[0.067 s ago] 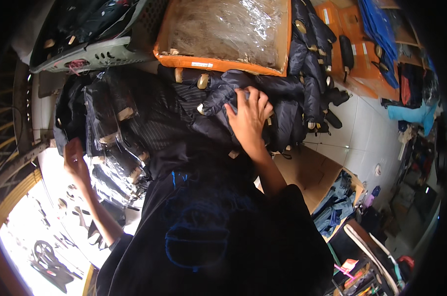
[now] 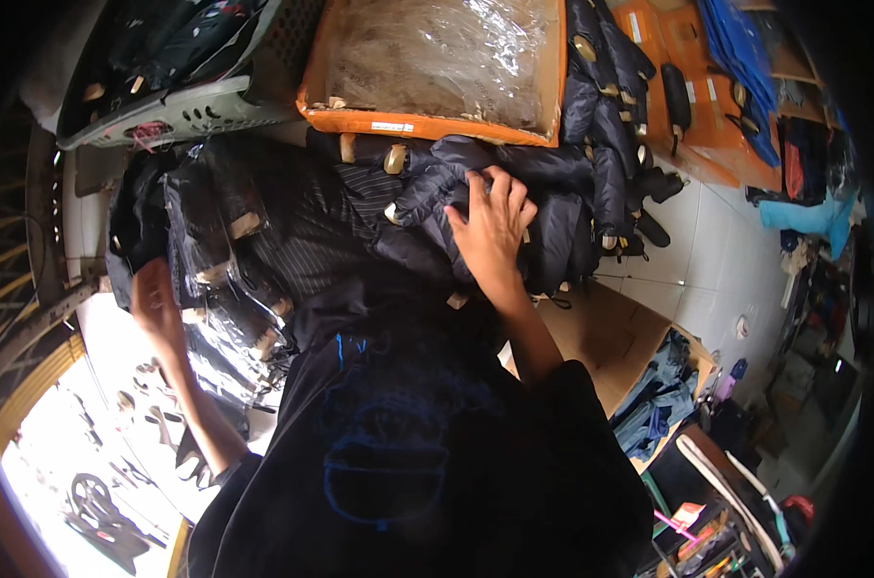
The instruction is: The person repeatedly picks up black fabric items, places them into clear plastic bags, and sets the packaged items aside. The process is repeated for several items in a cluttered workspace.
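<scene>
Rolled dark padded garments (image 2: pixel 437 193) lie in a heap in front of me, several with pale tags. My right hand (image 2: pixel 495 231) rests on this heap, thumb and fingers apart and slightly bent over the quilted cloth. At the left, my left hand (image 2: pixel 156 303) touches the lower edge of a black garment (image 2: pixel 133 217); glare and the cloth make its fingers hard to read. Between the hands lie a black pinstriped garment (image 2: pixel 307 231) and black bundles in clear plastic (image 2: pixel 201 222).
An orange-edged box (image 2: pixel 437 127) lined with clear film stands beyond the heap. A grey perforated basket (image 2: pixel 191 114) of dark clothes is at the far left. At the right are a cardboard box of blue denim (image 2: pixel 659 395), orange packages (image 2: pixel 663 48) and a white tiled floor (image 2: pixel 716 241).
My left hand has shifted slightly up and right against the black garment. My right hand has moved a little to the right on the padded heap.
</scene>
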A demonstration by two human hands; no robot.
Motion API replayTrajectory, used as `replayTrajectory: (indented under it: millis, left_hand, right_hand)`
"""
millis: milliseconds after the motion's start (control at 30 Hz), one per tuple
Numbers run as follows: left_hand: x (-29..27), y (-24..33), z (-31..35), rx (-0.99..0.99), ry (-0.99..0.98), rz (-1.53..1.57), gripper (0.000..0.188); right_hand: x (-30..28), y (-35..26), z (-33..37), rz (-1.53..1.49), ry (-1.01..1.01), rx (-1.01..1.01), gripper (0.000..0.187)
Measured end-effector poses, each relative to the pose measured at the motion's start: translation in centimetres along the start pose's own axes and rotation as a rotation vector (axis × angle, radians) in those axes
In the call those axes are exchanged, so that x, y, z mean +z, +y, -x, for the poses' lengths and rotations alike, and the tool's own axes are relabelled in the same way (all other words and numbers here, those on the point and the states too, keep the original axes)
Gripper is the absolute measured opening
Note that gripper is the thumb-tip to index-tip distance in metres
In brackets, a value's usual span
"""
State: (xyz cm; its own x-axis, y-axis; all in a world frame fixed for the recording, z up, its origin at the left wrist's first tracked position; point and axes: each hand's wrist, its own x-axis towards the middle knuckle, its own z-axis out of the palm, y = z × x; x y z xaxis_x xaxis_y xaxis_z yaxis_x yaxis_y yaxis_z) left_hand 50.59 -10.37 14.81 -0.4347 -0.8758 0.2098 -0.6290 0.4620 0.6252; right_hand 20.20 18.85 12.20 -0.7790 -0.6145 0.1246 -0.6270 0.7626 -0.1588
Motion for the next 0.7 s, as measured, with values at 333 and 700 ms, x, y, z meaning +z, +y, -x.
replayTrajectory:
  millis: [333,700]
  left_hand:
    - [15.1,15.1,2.8,0.108,-0.773,0.520,0.017]
    - [19.6,15.6,7.9,-0.792,-1.005,1.092,0.068]
  right_hand:
    - [-0.2,3.6,-4.1,0.052,-0.233,0.046,0.053]
    - [-2.5,-0.1,0.5,-1.161,-0.360,0.107,0.034]
